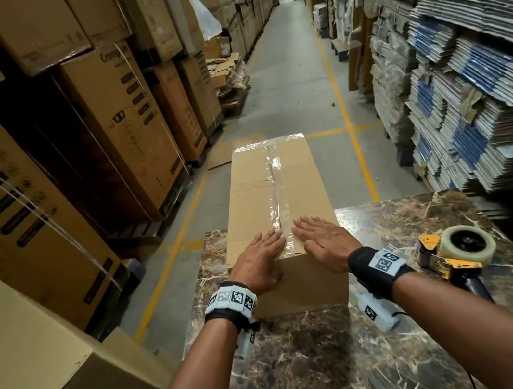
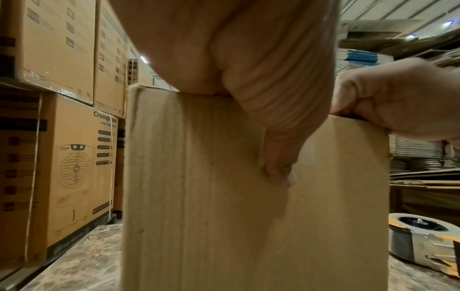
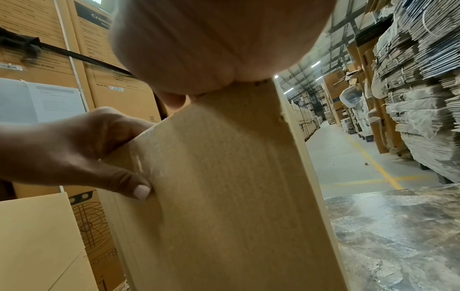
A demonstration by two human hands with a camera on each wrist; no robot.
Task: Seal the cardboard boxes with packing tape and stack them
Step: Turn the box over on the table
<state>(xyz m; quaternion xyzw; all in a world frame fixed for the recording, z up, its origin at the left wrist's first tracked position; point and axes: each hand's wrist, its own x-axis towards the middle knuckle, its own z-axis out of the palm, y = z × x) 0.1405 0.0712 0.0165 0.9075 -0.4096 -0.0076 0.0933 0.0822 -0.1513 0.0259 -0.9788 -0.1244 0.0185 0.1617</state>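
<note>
One box (image 1: 282,224) is seen on the table (image 1: 408,322), its top seam already taped. It is pressed near the tape by both flat hands, left (image 1: 261,258) and right (image 1: 324,244), fingers straight, nothing gripped. Stacking is judged still undone.

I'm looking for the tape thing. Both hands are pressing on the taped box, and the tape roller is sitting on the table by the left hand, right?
Nearly. The tape roller sits by the right hand, not the left hand; the head view shows it. Both hands do press the taped box on the table.
</note>
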